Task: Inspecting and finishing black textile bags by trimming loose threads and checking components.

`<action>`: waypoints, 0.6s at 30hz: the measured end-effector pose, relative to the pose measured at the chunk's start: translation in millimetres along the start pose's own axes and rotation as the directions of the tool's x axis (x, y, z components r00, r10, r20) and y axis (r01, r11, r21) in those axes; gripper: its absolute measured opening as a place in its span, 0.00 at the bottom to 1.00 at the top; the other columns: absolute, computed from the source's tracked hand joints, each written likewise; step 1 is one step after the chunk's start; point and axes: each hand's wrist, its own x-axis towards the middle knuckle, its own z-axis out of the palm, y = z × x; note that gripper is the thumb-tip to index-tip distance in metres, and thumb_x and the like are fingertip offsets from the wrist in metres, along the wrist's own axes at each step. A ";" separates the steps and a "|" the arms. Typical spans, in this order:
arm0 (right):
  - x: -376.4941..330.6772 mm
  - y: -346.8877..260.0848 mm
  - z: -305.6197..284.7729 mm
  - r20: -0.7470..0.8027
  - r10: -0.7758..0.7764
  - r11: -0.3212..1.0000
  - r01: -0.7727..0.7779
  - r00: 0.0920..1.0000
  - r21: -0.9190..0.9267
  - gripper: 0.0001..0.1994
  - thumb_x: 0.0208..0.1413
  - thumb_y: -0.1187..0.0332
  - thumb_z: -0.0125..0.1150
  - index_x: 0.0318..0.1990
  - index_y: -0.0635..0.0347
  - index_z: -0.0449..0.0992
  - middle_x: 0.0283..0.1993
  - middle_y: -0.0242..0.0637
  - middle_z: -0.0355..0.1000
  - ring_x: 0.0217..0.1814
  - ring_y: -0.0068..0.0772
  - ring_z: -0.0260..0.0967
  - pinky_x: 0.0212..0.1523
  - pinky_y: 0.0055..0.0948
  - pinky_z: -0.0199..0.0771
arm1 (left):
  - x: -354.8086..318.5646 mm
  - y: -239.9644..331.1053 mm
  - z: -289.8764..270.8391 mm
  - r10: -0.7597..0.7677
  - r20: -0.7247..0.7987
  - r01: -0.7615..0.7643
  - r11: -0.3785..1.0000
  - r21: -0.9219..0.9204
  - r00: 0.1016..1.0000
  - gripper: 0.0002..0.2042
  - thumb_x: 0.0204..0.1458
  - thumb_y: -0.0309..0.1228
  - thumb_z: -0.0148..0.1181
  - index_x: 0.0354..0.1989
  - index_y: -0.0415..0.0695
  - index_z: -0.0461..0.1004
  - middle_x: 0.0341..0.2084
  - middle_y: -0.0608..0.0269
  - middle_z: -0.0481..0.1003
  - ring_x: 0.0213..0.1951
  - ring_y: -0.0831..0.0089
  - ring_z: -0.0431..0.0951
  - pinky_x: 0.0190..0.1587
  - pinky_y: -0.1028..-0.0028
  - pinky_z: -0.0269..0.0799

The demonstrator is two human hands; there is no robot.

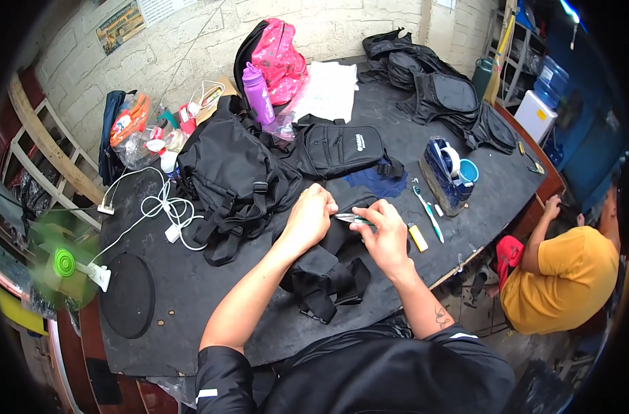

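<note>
A black bag with webbing straps (323, 279) lies on the table right in front of me. My left hand (311, 215) is closed in a pinch on its black fabric, at the upper edge of the piece. Just to the right, my right hand (385, 229) is closed around small thread snips (347, 218) with silvery blades. The blades point left toward the pinched spot, close to the left fingertips. I cannot tell whether they touch a thread. Beyond my hands lie a black backpack (225, 165) and a flat black sling bag (342, 148).
On the right stand a dark tool box (442, 176), a toothbrush (428, 214) and a yellow lighter (418, 238). White cables (166, 207) and a spinning green fan (64, 262) are left. A purple bottle (258, 95) and pink backpack (280, 58) stand behind. A person in yellow (563, 279) sits right.
</note>
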 end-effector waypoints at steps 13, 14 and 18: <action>20.3 28.6 -4.4 -0.105 0.062 0.986 -0.044 0.993 0.160 0.17 0.42 0.69 0.66 0.42 0.59 0.75 0.34 0.40 0.68 0.40 0.42 0.68 0.41 0.32 0.69 | -8.6 6.5 -38.5 -0.073 -0.376 -0.116 0.883 -0.456 0.924 0.09 0.58 0.33 0.52 0.33 0.40 0.70 0.32 0.64 0.72 0.32 0.77 0.71 0.39 0.78 0.66; 24.4 43.5 -7.1 -0.122 0.117 0.971 -0.087 0.986 0.224 0.17 0.43 0.69 0.66 0.43 0.60 0.75 0.36 0.39 0.69 0.41 0.38 0.69 0.43 0.30 0.68 | -16.4 4.2 -45.9 -0.062 -0.493 -0.265 0.783 -0.563 0.868 0.14 0.61 0.39 0.46 0.37 0.39 0.68 0.33 0.62 0.72 0.34 0.74 0.73 0.41 0.77 0.68; 26.6 125.3 8.0 0.158 0.307 0.801 -0.344 0.939 0.490 0.17 0.47 0.67 0.65 0.43 0.65 0.74 0.42 0.35 0.72 0.46 0.22 0.65 0.45 0.23 0.66 | -80.5 -27.0 -40.3 -0.267 -0.722 -0.378 0.708 -0.596 0.638 0.10 0.62 0.33 0.40 0.33 0.40 0.64 0.27 0.62 0.67 0.25 0.75 0.66 0.33 0.75 0.64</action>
